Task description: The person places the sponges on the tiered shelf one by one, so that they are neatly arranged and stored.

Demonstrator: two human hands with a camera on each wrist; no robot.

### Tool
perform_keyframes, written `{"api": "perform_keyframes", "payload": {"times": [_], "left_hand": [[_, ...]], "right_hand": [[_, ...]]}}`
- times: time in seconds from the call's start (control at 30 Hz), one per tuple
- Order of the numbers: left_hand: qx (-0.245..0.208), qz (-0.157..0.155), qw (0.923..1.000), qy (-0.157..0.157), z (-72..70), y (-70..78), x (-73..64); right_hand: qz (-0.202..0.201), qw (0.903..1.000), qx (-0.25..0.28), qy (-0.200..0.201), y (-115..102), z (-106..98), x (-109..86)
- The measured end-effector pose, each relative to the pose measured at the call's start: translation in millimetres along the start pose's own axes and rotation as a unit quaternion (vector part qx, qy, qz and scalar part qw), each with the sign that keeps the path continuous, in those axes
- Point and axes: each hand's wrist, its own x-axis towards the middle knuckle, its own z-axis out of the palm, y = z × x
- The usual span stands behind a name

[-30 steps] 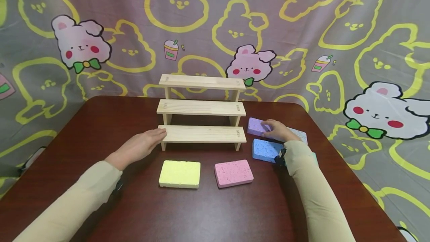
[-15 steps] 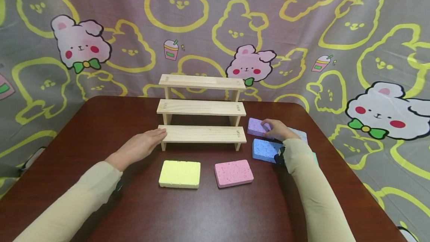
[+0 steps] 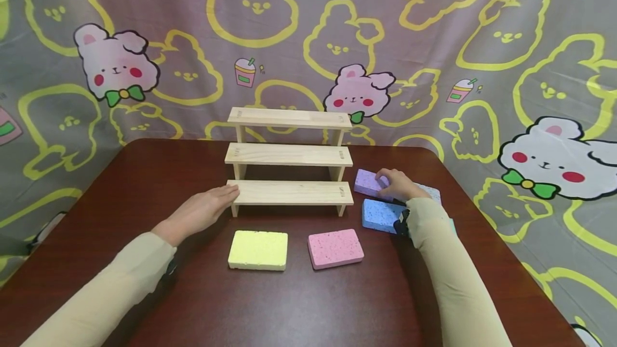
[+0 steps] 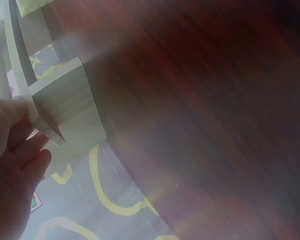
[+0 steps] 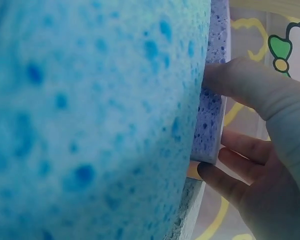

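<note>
Over at the right hand (image 3: 402,185), thumb and fingers are pinching the purple sponge (image 3: 367,182); blue sponge (image 3: 381,215) is right by that wrist. Left hand (image 3: 200,212), fingers straight and together, touches the wooden stand (image 3: 289,153). Yellow sponge (image 3: 258,249) and pink sponge (image 3: 335,248) sit between them.

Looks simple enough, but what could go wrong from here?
Perhaps two things. The right hand is pinching the purple sponge, and the blue sponge lies close in front of it, partly behind the wrist in the head view, so lifting might knock it out of place. The left hand is touching one end of the wooden shelf, so a careless push could shift it.
</note>
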Motion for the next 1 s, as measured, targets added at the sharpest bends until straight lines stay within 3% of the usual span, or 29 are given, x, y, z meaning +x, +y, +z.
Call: {"api": "perform_keyframes", "payload": {"times": [0.23, 1.0], "left_hand": [[0.003, 0.003, 1.0, 0.003, 0.0, 0.9, 0.0], [0.007, 0.005, 0.9999, 0.005, 1.2, 0.8, -0.4]], "right_hand": [[-0.036, 0.9988, -0.006, 0.032, 0.0, -6.9, -3.8], [-0.028, 0.997, -0.009, 0.072, -10.4, -40.0, -8.6]]}}
